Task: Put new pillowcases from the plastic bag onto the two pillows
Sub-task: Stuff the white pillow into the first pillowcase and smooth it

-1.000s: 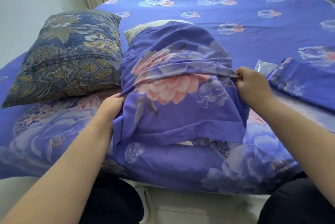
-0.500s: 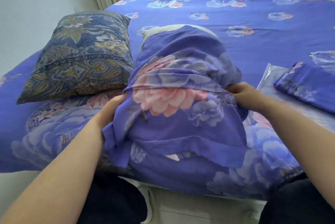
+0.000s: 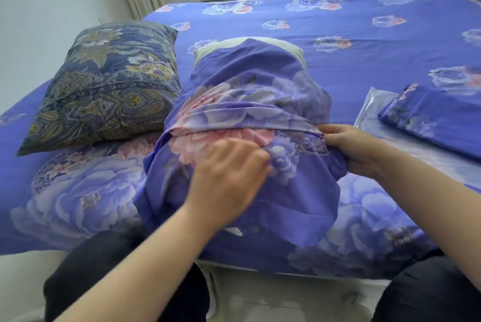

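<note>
My right hand [image 3: 350, 147] pinches the pillowcase [image 3: 250, 123] edge; my left hand [image 3: 229, 178] is blurred, fingers seemingly curled into the cloth. The pillow [image 3: 250, 44], near the bed's [image 3: 364, 30] front edge, could slip out if 1 tug outruns the other.

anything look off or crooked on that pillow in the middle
Yes: the new pillowcase sits bunched and skewed on the middle pillow, whose cream far end pokes out uncovered. The right hand grips its side edge; the left hand is on the front.
</note>
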